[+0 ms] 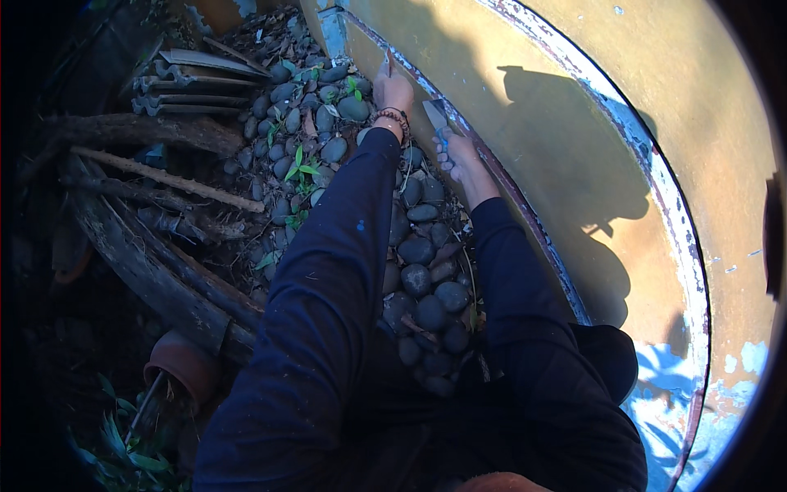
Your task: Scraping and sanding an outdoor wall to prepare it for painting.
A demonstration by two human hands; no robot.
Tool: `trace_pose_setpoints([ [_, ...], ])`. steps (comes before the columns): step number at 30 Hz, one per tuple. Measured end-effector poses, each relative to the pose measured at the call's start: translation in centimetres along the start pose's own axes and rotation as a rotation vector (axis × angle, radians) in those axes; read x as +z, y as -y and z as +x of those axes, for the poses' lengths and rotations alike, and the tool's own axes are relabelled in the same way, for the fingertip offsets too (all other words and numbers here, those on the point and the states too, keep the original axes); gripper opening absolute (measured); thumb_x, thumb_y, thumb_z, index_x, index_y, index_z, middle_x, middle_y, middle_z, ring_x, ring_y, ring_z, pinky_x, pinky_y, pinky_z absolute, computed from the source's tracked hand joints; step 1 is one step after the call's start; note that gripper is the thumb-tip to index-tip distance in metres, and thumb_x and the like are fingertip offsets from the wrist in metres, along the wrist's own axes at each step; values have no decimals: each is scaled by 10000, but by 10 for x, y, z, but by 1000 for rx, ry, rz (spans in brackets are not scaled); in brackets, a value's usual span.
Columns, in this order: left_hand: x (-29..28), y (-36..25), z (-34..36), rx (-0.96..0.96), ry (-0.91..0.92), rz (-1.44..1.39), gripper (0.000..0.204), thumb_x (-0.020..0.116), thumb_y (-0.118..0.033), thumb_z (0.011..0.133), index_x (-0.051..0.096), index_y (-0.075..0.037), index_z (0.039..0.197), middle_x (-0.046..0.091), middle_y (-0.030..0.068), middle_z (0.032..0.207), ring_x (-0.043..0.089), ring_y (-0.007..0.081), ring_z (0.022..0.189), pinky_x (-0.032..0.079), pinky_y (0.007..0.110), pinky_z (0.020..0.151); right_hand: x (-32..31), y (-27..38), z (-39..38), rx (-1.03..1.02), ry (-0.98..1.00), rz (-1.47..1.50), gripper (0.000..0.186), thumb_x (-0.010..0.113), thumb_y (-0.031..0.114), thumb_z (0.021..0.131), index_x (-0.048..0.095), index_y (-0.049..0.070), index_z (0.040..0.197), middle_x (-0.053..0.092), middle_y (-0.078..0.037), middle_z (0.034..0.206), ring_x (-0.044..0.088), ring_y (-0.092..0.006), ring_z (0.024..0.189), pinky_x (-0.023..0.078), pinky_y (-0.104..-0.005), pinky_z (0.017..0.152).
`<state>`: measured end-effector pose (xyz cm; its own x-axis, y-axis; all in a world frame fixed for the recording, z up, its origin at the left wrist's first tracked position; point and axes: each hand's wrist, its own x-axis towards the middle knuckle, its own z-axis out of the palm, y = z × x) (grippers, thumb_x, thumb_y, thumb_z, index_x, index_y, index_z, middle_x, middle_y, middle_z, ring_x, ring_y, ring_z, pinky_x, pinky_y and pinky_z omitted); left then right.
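A: yo, where's stuff sitting, clock-face from mid-view?
B: wall (533, 172) is running from 12 to 4, stones (416, 280) are lying along its left side. Stacked tiles (197, 84) are sitting around 10, a log (156, 134) is lying just below them. Pot (184, 363) is resting at 8.
A: hands?
B: left hand (393, 93) is hanging near the wall at 12, right hand (466, 161) is holding a scraper (434, 113) around 1.

The dark ground (238, 261) bears rounded grey stones (416, 280), dry leaves (309, 125) and weathered logs (164, 134).
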<state>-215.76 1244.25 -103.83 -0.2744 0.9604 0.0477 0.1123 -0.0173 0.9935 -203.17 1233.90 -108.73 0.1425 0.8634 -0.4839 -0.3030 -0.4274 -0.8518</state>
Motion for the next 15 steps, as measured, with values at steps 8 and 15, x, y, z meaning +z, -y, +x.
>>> trace_pose_setpoints([
  [8,-26,10,4,-79,-68,-81,371,430,-177,1043,540,-32,1366,662,159,1203,634,285,1029,479,374,887,24,-16,25,-105,-79,-55,339,529,378,1027,605,54,964,518,33,668,429,-66,451,277,-223,364],
  [15,-38,19,8,-72,36,-390,405,424,-183,1047,500,-13,1407,607,147,1326,587,275,1166,431,355,991,33,-10,39,34,20,47,400,489,434,1039,582,45,1016,473,43,666,384,-60,454,264,-207,360],
])
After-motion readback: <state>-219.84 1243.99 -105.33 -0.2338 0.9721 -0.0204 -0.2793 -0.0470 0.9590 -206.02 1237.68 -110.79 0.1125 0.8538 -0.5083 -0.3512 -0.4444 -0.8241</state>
